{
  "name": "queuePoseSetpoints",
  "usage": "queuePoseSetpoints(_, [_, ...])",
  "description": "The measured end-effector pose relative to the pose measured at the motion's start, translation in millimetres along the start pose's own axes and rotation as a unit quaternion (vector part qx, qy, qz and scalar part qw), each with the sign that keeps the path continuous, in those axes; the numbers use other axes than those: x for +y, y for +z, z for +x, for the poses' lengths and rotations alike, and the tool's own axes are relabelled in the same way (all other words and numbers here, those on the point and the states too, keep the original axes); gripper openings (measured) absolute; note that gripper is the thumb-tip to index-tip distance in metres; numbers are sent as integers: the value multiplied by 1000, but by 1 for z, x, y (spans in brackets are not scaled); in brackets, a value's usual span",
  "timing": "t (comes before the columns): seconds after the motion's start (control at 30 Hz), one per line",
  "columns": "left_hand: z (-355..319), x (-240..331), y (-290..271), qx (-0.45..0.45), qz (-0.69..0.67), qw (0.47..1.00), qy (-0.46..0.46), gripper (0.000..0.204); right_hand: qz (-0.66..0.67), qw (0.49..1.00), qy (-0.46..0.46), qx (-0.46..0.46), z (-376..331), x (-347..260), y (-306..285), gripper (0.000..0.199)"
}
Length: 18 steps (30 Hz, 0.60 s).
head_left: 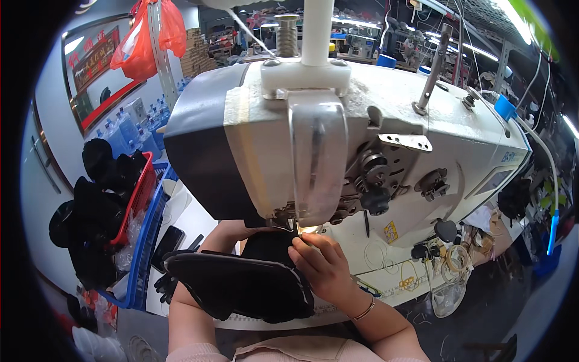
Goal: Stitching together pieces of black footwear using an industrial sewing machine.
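A large sewing machine (235, 145) with a white and dark grey head stands in front of me. Under its needle area lies a black padded fabric piece (241, 286), whose broad rounded part with a pale edge line hangs toward me over my left forearm. My right hand (322, 265) is closed, thumb and fingertips gripping the fabric's edge right beside the lit presser foot. On the other side of the piece, my left hand (236, 231) reaches in below the machine head; its fingers are hidden by the machine and fabric.
At left, a red basket (134, 196) and a blue basket (146, 250) hold black pieces. A phone (167, 246) lies beside them. Right of the needle, the white table carries a dark pen (366, 223), loose thread and a tape roll (457, 258). Orange-red bags (134, 51) hang behind.
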<state>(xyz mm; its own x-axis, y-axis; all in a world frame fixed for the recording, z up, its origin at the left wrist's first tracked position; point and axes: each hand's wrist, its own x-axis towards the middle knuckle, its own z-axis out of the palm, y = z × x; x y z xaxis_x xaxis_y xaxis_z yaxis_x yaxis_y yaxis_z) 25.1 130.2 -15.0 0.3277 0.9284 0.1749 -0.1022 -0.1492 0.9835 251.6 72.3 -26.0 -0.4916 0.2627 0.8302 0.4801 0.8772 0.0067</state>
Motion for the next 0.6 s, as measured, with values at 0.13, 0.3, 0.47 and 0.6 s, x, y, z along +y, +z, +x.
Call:
queuePoseSetpoints(0.13, [-2, -11, -12, 6, 105, 993, 47, 79, -1, 1000, -4, 11, 0, -1, 2, 23])
queuePoseSetpoints(0.3, [-3, -27, -22, 37, 128, 991, 16, 82, 51, 997, 41, -27, -2, -4, -6, 28])
queuePoseSetpoints(0.47, [-6, -39, -37, 45, 199, 978, 32, 79, 565, 810, 62, -145, 1, -11, -44, 48])
queuePoseSetpoints(0.6, [1, -14, -20, -21, 106, 990, 96, 72, 221, 927, -66, -295, -21, -40, -24, 61])
